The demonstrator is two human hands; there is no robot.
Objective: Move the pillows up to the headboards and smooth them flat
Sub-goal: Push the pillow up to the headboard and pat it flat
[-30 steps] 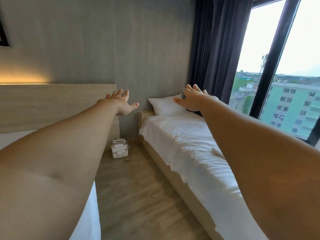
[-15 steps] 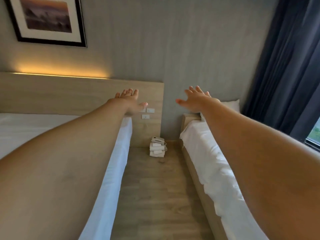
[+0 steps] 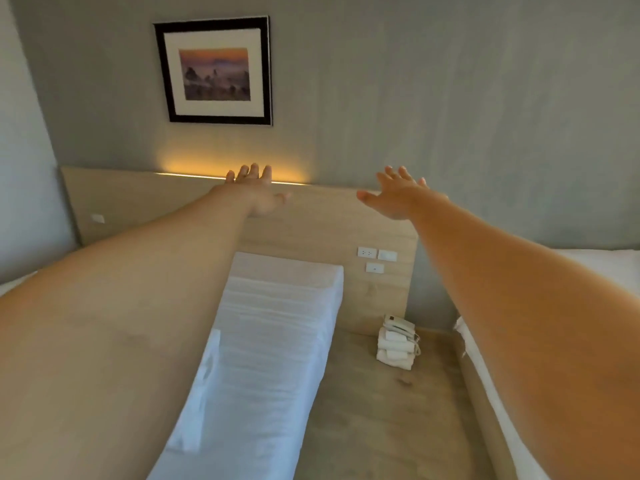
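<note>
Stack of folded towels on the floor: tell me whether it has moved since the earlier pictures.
No. The stack of folded towels sits by the headboard's lower right corner as before; only the camera has turned left, shifting its place in the picture.

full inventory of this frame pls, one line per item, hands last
bed: 1, white sheet, left-centre, against headboard
second bed: 1, white, right edge
headboard: 1, light wood, lit strip on top
framed picture: 1, black frame, on grey wall above headboard
wall outlets: 3, white, headboard right end
folded towels: 1 stack, white, on wood floor between the beds
phone: 1, white, atop towels
left hand: open, empty
right hand: open, empty
</note>
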